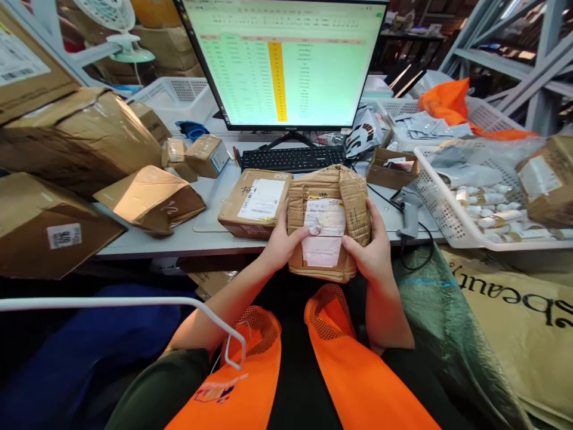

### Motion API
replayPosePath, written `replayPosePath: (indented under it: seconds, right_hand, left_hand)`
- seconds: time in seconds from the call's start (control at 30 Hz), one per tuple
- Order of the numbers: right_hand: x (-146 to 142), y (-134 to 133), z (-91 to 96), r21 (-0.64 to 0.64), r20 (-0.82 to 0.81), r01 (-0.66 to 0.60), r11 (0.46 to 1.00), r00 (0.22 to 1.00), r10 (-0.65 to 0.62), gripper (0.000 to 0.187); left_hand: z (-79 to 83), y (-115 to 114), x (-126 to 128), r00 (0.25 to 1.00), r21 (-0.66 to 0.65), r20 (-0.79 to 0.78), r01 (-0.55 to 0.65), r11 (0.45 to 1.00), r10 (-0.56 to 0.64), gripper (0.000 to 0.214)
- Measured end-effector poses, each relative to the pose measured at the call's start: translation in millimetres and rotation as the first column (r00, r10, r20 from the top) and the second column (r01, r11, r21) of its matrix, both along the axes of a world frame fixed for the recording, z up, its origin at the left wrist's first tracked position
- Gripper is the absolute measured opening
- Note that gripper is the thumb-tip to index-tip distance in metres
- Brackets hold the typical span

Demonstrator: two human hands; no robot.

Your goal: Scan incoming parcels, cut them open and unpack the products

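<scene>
I hold a crumpled, tape-wrapped cardboard parcel (329, 221) with a white label upright in front of me, just off the desk's front edge. My left hand (281, 242) grips its left side, thumb pressed on the label. My right hand (370, 248) grips its right side, thumb on the label's lower right. Just left of it, a flatter labelled box (255, 203) lies on the grey desk (197, 236).
A keyboard (293, 159) and a monitor (286, 60) showing a spreadsheet stand behind. A handheld scanner (409, 210) lies right of the parcel. White baskets (452, 224) of small items sit right. Several cardboard boxes (76, 140) pile up left. Sacks (514, 322) lie lower right.
</scene>
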State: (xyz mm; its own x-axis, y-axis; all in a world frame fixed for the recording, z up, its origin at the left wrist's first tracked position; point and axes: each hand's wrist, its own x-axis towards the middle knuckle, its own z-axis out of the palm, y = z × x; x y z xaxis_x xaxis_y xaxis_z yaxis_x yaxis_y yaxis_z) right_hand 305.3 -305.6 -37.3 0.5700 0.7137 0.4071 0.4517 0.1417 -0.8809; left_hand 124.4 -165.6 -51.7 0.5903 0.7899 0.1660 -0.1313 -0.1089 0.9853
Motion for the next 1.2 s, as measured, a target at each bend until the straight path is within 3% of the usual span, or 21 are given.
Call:
replayPosePath:
  seconds: [0.1, 0.2, 0.4, 0.67, 0.73, 0.87, 0.97, 1.2]
  right_hand:
    - [6.9, -3.8, -1.1, -0.005, 0.020, 0.093, 0.996, 0.995, -0.093, 0.097]
    - [11.0, -0.9, -3.9, -0.045, 0.020, 0.103, 0.994, 0.995, -0.102, 0.099]
    - [9.9, 15.2, -7.8, -0.087, 0.009, 0.047, 0.995, 0.999, -0.046, 0.101]
    - [-2.1, 50.6, -22.1, -0.078, -0.024, -0.034, 0.996, 0.999, 0.032, 0.102]
    - [-3.2, 60.3, -27.2, -0.068, -0.022, -0.053, 0.996, 0.998, 0.052, 0.102]
    - [0.6, 76.9, -33.8, -0.061, -0.035, -0.097, 0.993, 0.995, 0.095, 0.102]
    - [4.3, 84.2, -33.1, -0.071, -0.017, -0.107, 0.992, 0.994, 0.106, 0.104]
    - [14.7, 85.8, -33.0, -0.150, 0.070, -0.148, 0.978, 0.985, 0.160, 0.111]
  left_hand:
    - [0.7, 9.6, 19.3, 0.996, 0.027, -0.031, 0.089, 0.996, -0.088, 0.126]
    - [-2.8, 18.1, 28.6, 0.992, 0.040, -0.078, 0.102, 0.994, -0.099, 0.123]
    - [-14.2, 29.7, 27.3, 0.996, 0.103, -0.079, -0.041, 0.994, 0.050, 0.092]
    - [-24.5, 64.1, -0.8, 0.976, 0.187, -0.114, -0.162, 0.969, 0.186, 0.083]
    - [-27.9, 69.5, -6.2, 0.986, 0.152, -0.071, -0.137, 0.979, 0.149, 0.086]
    - [-29.3, 70.4, -4.1, 0.997, -0.045, 0.070, -0.012, 0.999, 0.015, 0.101]
    - [-27.6, 69.8, 4.2, 0.989, -0.087, 0.105, -0.094, 0.992, 0.103, 0.093]
    - [-36.6, 75.8, 11.6, 0.972, 0.006, 0.098, -0.216, 0.976, 0.214, 0.082]
